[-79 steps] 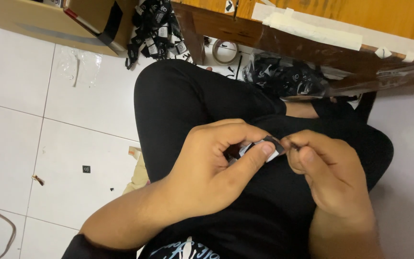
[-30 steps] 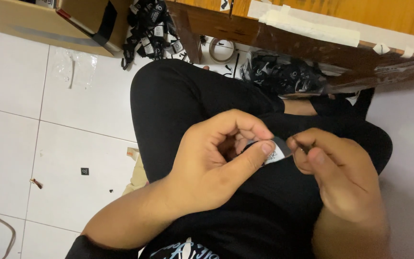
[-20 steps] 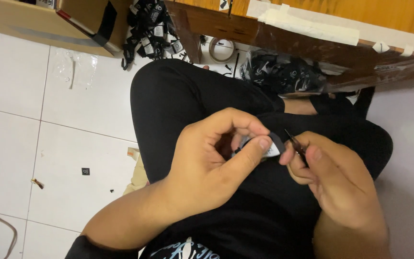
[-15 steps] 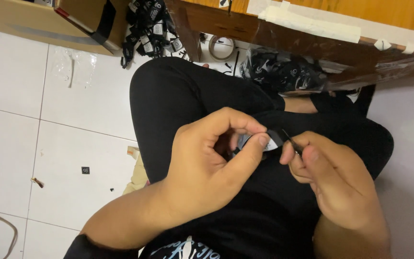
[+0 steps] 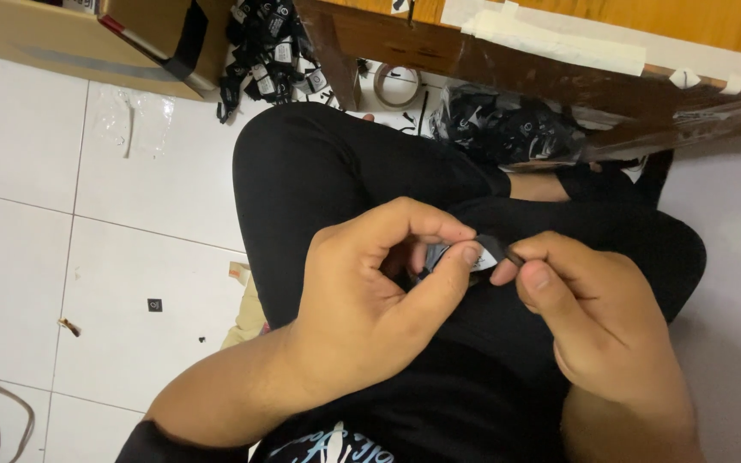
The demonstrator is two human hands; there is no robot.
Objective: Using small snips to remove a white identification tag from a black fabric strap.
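Observation:
My left hand (image 5: 370,300) is curled around a small black piece with a white label (image 5: 482,256), pinched between thumb and fingers above my lap. My right hand (image 5: 598,321) meets it from the right, with thumb and forefinger pinched on the thin dark end (image 5: 513,255) that sticks out of the piece. Both hands hover over my legs in black trousers (image 5: 319,171). Most of the small piece is hidden by my fingers.
A cardboard box (image 5: 87,39) stands at the upper left on the white tiled floor (image 5: 62,257). A pile of small black labelled items (image 5: 268,47), a roll of tape (image 5: 396,86) and a black plastic bag (image 5: 503,129) lie beneath a dark wooden ledge (image 5: 542,73).
My right hand has drawn back in against the left and pinched the dark end of the piece again. My left hand has stayed in place over my lap.

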